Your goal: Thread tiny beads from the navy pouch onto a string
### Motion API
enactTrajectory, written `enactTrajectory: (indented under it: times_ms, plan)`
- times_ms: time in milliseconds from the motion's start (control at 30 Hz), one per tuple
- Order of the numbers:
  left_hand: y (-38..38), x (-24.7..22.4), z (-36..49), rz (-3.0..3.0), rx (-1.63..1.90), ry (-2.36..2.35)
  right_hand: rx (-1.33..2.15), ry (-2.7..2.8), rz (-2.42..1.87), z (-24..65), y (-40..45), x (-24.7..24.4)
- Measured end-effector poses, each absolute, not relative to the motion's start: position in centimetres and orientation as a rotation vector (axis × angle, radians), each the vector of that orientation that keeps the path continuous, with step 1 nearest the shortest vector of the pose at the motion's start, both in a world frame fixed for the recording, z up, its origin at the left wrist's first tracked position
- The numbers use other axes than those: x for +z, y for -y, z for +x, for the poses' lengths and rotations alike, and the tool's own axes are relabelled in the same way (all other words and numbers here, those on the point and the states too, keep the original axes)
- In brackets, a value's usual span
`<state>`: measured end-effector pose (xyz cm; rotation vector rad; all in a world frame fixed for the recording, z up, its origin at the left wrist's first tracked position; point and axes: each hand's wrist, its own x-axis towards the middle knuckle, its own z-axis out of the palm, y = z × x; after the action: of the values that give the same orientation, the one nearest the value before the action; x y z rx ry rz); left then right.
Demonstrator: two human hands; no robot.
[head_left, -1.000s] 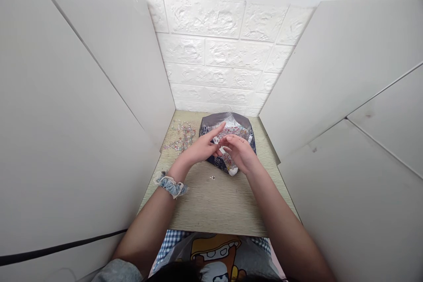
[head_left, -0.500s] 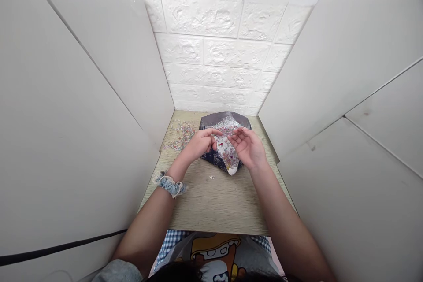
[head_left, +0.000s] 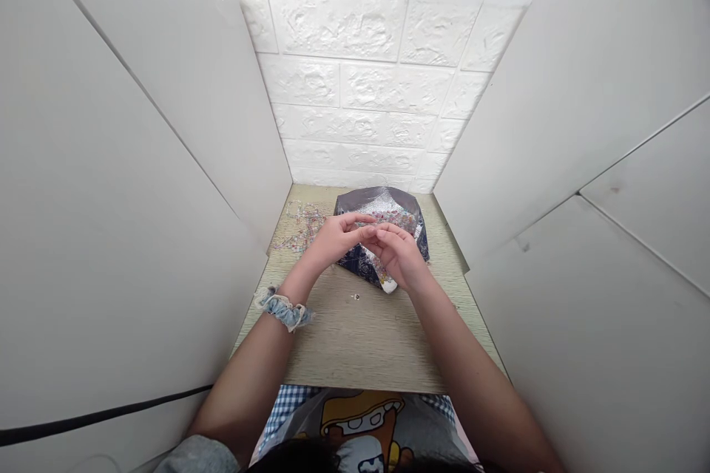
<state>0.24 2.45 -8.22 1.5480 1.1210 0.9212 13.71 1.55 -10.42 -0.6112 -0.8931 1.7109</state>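
Observation:
My left hand (head_left: 339,236) and my right hand (head_left: 400,255) meet at the fingertips above a dark blue bag (head_left: 358,264) with a silvery lining. Thumb and fingers are pinched together on both hands, but whatever lies between them is too small to make out. Small multicoloured beads (head_left: 407,220) lie in the bag's open, silvery part, partly covered by my hands. Left of the bag, thin strands of coloured beads (head_left: 302,229) are spread on the table, close to my left wrist.
The wooden table (head_left: 360,347) ends at a white brick-patterned wall (head_left: 366,85). Pale panels rise on the left (head_left: 183,74) and right (head_left: 555,103). A tiny white and dark bit (head_left: 356,297) lies in front of the bag. A fabric scrunchie (head_left: 285,309) circles my left wrist.
My right hand has moved left and its spread fingers have closed to a pinch against my left fingertips. My left thumb has come up toward them. The bag stays in place.

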Motion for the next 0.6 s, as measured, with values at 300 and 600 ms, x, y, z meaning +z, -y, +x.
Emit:
enactTrajectory:
  times_ms: [300, 600]
  plan:
    - [-2.46, -8.42, 0.22, 1.623, 1.090, -1.271, 1.799, 0.873, -0.492, 14.43, -1.58, -10.32]
    - [-2.23, -8.02, 0.19, 1.784, 1.085, -1.281, 1.823, 0.824, -0.468, 14.74, -1.46, -9.75]
